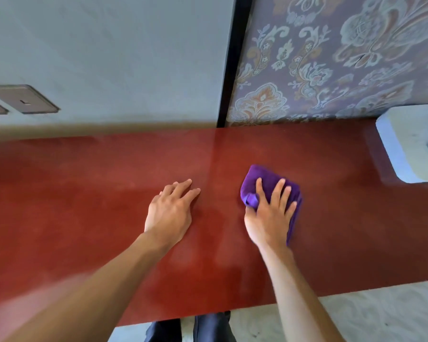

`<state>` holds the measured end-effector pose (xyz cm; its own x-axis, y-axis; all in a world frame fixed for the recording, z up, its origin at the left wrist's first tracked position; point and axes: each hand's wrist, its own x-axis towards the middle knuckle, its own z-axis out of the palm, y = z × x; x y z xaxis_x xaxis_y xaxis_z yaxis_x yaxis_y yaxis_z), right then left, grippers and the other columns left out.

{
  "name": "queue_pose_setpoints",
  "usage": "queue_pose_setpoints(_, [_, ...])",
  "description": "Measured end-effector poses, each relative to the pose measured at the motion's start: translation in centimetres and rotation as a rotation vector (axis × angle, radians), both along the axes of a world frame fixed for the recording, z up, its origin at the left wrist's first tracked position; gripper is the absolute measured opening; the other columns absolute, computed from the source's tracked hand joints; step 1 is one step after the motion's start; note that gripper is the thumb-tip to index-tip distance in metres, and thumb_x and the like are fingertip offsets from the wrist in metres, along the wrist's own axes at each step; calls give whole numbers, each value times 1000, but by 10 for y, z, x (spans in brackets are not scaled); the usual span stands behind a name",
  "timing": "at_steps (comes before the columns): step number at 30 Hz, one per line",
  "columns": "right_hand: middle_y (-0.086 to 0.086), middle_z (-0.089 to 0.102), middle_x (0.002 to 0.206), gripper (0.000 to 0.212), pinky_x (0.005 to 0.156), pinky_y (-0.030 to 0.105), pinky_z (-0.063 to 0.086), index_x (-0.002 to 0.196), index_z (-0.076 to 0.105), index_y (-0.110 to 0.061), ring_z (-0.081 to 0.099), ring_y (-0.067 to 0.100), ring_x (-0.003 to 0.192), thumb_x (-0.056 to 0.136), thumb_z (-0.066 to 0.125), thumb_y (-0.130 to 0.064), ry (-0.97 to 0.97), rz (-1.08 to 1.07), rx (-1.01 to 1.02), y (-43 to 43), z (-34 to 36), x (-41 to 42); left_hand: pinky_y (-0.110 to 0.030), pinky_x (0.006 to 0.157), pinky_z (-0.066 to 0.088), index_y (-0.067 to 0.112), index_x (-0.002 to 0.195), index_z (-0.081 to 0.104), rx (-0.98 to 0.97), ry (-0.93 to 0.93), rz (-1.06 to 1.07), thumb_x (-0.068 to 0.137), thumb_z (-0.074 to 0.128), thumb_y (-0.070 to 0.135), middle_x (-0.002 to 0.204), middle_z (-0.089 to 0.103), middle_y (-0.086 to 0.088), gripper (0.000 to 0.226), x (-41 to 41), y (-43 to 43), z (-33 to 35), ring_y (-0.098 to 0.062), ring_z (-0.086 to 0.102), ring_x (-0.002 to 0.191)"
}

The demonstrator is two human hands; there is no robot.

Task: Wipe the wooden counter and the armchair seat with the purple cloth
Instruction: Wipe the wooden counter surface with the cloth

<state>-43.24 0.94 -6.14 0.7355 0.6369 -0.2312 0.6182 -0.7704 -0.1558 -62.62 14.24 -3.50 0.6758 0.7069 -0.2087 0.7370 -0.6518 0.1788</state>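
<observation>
The red-brown wooden counter [84, 206] runs across the whole view against the wall. A folded purple cloth [268, 180] lies on it right of centre. My right hand [269, 215] lies flat on top of the cloth, fingers spread and straight, pressing it down onto the wood. To the left of the cloth, my left hand [171, 211] rests palm down on the bare counter with its fingers extended, apart from the cloth. The armchair is out of view.
A white box-like object [405, 144] stands on the counter at the far right. Behind the counter are a plain grey wall with switch plates [22, 99] and patterned wallpaper [331, 58], split by a black strip. The floor [368, 314] shows below the counter's front edge.
</observation>
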Motion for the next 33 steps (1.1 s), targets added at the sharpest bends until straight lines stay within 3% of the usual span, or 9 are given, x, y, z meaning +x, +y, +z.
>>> queue_pose_setpoints(6, [11, -11, 169, 72, 122, 59, -6, 158, 12, -44, -13, 32, 155, 94, 45, -43, 94, -5, -6, 108, 1, 54, -42, 88, 53, 31, 137, 55, 11, 17, 2, 90, 54, 16, 151, 48, 5, 50, -3, -2, -3, -26, 49, 134])
queue_pose_setpoints(9, [11, -12, 169, 70, 121, 59, -8, 158, 12, -44, -14, 33, 154, 96, 43, -43, 98, -15, -15, 119, 2, 44, -42, 93, 52, 33, 139, 52, -32, -13, 6, 94, 49, 19, 152, 45, 7, 47, -4, 0, -4, -23, 45, 138])
queue_pose_setpoints(14, [9, -13, 169, 72, 122, 58, -8, 158, 10, -45, -14, 32, 154, 95, 46, -41, 91, 141, -9, 119, 4, 0, -40, 98, 49, 26, 138, 51, -39, -131, 72, 92, 35, 25, 148, 49, 4, 49, -24, 6, 0, -22, 44, 135])
queue_pose_setpoints(18, [10, -11, 169, 72, 122, 58, -8, 158, 11, -44, -15, 33, 154, 95, 45, -45, 84, 269, 10, 122, 2, -62, -40, 110, 38, 25, 134, 55, 12, -201, 118, 91, 41, 21, 145, 51, 3, 45, -63, 6, -1, -22, 42, 138])
queue_pose_setpoints(22, [12, -11, 169, 75, 122, 58, -7, 158, 12, -44, -14, 34, 154, 92, 47, -46, 90, 369, 26, 132, 3, -138, -39, 102, 41, 25, 127, 58, 75, -288, 263, 90, 47, 19, 135, 56, 8, 40, -134, 7, -1, -19, 49, 128])
queue_pose_setpoints(27, [13, -7, 169, 76, 121, 60, -5, 158, 18, -42, -13, 36, 154, 89, 50, -46, 122, 593, 68, 141, 4, -264, -40, 96, 45, 23, 124, 61, 140, -226, 430, 88, 50, 17, 130, 59, 6, 38, -259, 4, 1, -22, 54, 121])
queue_pose_setpoints(30, [16, 3, 169, 75, 121, 62, 1, 156, 26, -40, -5, 38, 155, 86, 53, -47, 157, 747, 92, 123, 9, -350, -41, 92, 47, 22, 125, 60, 157, -221, 546, 90, 50, 18, 132, 59, 2, 37, -320, -5, 5, -25, 55, 120])
queue_pose_setpoints(33, [17, 18, 166, 68, 121, 63, 9, 150, 39, -37, 9, 37, 155, 83, 48, -51, 221, 850, 145, 95, 12, -427, -40, 99, 44, 21, 135, 56, 140, -265, 511, 93, 43, 19, 141, 54, 0, 44, -370, -19, 3, -25, 50, 129])
